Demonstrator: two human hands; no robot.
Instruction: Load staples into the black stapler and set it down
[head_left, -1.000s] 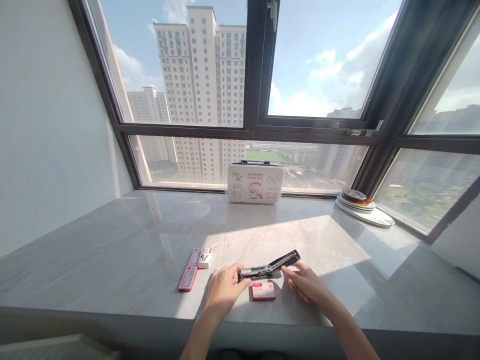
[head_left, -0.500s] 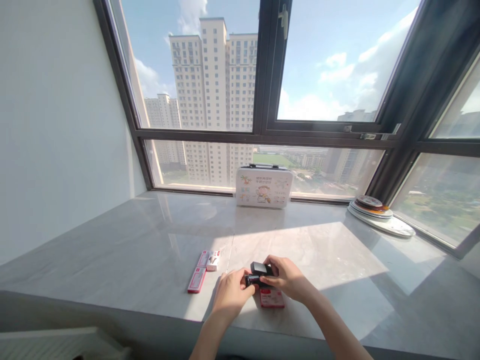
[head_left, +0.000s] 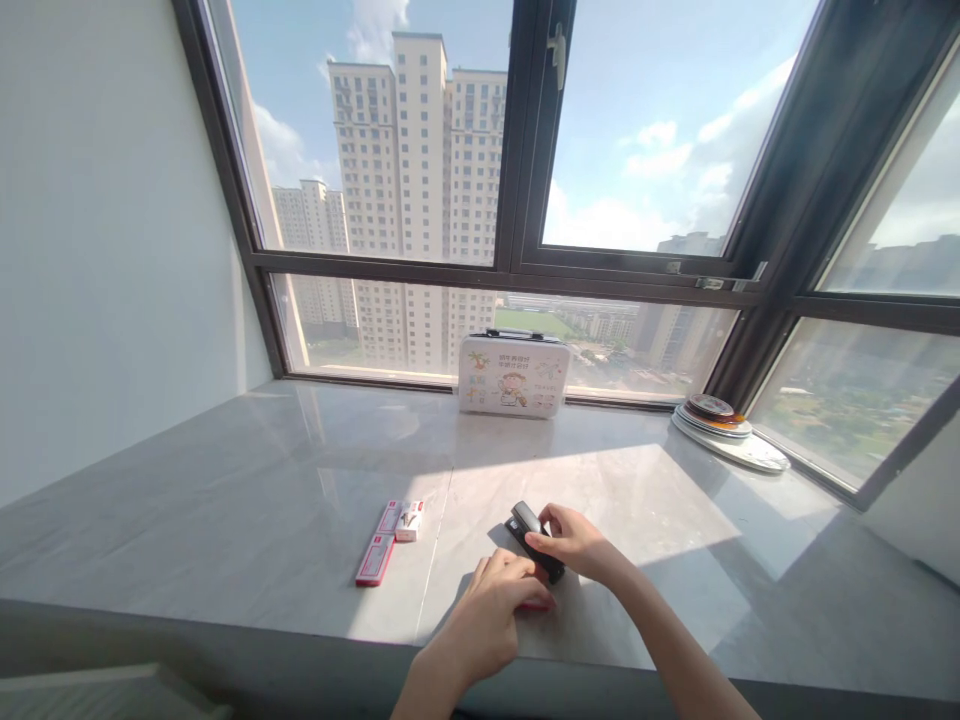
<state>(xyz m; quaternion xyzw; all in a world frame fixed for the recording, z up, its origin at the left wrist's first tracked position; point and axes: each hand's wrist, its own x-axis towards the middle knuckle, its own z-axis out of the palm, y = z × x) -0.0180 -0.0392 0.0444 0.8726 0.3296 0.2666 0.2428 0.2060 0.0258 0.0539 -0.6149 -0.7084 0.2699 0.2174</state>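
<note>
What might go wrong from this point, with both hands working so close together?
The left hand mostly covers the red box, so a poor grip could go unseen. Its fingers sit right beside the black stapler under the right hand; lifting the box might knock the stapler askew.

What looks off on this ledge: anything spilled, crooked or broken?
Nothing visibly spilled or broken. The plate stack at the right looks lopsided: its upper pieces sit off-centre on the long bottom one. The red box under the left hand is too hidden to judge.
</note>
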